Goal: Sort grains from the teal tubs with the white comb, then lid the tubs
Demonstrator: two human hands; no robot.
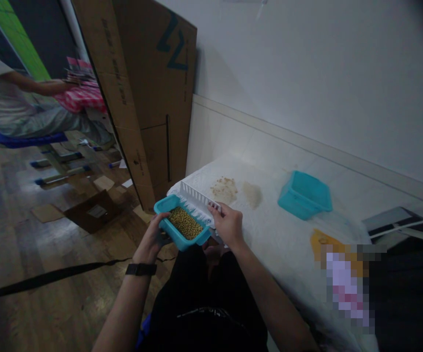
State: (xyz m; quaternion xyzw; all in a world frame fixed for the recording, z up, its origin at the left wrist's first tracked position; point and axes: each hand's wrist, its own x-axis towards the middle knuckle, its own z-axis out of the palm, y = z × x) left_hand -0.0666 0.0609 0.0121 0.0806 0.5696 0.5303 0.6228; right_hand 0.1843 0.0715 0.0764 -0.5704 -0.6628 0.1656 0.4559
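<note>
My left hand (152,239) grips the near left side of a teal plastic container (182,243), thumb over its rim. Small greenish-yellow beans (184,222), much like mung beans, lie inside it. In my right hand (230,224) is the right end of a white slotted plastic basket (197,196), pinched between thumb and fingers. This basket lies along the container's far side, over the edge of the white-covered table; whether the two touch, I cannot tell. Beyond my right hand, a patch of tan beans (224,188) and a pale, grain-like heap (251,194) rest on the cover.
A second teal container (303,198) stands on the right of the table (259,234), near an orange-yellow item (321,242). A tall cardboard box (156,98) leans at the wall. Left of it, a person (10,98) sits beside a red-checked cloth (81,99). Cardboard (92,210) lies on the floor.
</note>
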